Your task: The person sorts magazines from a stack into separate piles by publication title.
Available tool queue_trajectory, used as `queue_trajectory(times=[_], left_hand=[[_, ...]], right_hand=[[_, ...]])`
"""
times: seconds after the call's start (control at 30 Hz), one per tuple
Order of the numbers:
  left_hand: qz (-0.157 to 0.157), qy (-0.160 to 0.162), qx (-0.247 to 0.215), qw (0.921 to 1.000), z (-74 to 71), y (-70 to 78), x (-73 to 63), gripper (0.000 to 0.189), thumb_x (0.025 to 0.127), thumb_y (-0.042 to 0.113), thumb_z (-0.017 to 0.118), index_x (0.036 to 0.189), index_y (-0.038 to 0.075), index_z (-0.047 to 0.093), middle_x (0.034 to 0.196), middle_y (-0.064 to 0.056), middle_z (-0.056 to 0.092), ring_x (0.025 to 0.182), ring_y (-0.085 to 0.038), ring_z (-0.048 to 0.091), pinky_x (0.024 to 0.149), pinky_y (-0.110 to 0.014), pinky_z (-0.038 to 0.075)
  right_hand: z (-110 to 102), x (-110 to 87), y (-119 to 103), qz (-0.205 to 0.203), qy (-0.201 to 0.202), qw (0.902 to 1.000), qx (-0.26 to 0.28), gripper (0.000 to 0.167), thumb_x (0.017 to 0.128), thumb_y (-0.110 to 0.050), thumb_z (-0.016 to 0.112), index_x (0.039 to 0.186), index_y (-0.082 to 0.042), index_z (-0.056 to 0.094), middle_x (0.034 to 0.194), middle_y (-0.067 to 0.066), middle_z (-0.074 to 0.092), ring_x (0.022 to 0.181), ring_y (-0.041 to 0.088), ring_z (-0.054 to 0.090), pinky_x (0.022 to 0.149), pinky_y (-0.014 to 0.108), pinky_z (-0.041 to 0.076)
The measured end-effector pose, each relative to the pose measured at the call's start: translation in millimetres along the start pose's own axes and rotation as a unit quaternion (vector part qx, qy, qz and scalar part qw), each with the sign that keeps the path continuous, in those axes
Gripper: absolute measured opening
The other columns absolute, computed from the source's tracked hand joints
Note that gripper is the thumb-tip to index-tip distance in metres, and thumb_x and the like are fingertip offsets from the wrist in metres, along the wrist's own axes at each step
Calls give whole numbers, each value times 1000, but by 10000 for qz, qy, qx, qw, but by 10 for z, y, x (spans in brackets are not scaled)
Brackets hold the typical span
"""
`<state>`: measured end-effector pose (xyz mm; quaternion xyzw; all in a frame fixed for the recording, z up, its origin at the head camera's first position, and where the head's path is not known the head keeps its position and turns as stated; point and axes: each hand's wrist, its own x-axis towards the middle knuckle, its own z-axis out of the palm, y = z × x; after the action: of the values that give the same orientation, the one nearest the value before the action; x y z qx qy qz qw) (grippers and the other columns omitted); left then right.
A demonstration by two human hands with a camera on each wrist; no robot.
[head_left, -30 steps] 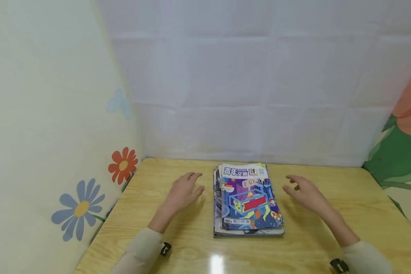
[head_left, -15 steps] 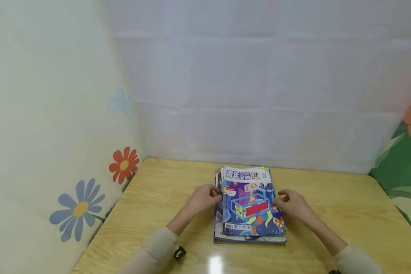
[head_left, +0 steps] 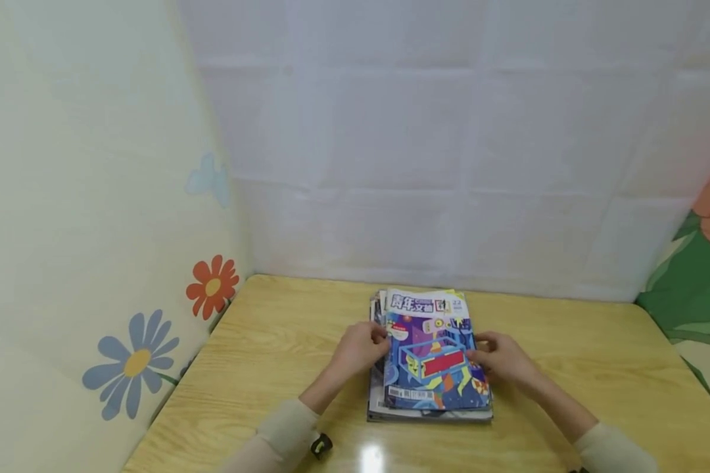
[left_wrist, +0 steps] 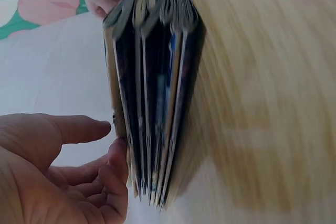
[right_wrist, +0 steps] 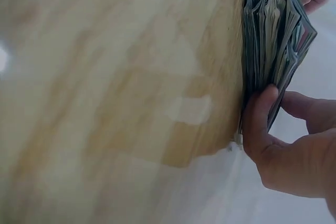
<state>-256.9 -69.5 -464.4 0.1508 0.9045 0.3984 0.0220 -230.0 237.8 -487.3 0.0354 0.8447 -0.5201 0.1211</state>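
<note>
A stack of magazines [head_left: 376, 394] lies on the wooden table, the top magazine [head_left: 432, 348] showing a purple-blue cover with a white title band. At its left edge my left hand [head_left: 359, 348] pinches the top magazine, thumb above and curled fingers at the spine side. On the opposite edge my right hand [head_left: 503, 358] grips the magazine, its thumb on the cover. In the left wrist view several spines [left_wrist: 152, 77] show below the left fingers. The right wrist view shows a right finger [right_wrist: 260, 124] against the page edges [right_wrist: 262, 30]; how many magazines it takes in, I cannot tell.
The wooden table [head_left: 278, 315] extends on both sides of the stack. A white creased cloth [head_left: 355, 131] hangs behind it. To the left is a wall with painted flowers [head_left: 137, 363], to the right more painted leaves [head_left: 698, 282].
Both hands have come inward from beside the stack to its left and right edges and now hold the top magazine there. The stack stays in about the same place.
</note>
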Motion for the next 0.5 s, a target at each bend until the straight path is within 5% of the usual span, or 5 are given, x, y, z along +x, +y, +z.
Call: queue_trajectory(times=[0.27, 0.5], left_hand=[[-526, 50, -965, 9939, 111, 42, -14, 37, 90, 10, 73, 121, -9, 67, 95, -8, 69, 87, -22, 64, 75, -35, 57], [-786, -123, -1653, 9830, 165, 129, 8, 42, 84, 3, 78, 119, -8, 58, 101, -13, 64, 86, -25, 63, 63, -36, 59]], right_hand=[[-47, -59, 89, 149, -102, 9967, 796, 55, 95, -13, 73, 135, 17, 51, 106, 16, 71, 88, 29, 70, 73, 41, 61], [-126, -109, 92, 22, -158, 9952, 964, 55, 94, -12, 74, 136, 15, 51, 111, 18, 70, 93, 32, 70, 78, 42, 60]])
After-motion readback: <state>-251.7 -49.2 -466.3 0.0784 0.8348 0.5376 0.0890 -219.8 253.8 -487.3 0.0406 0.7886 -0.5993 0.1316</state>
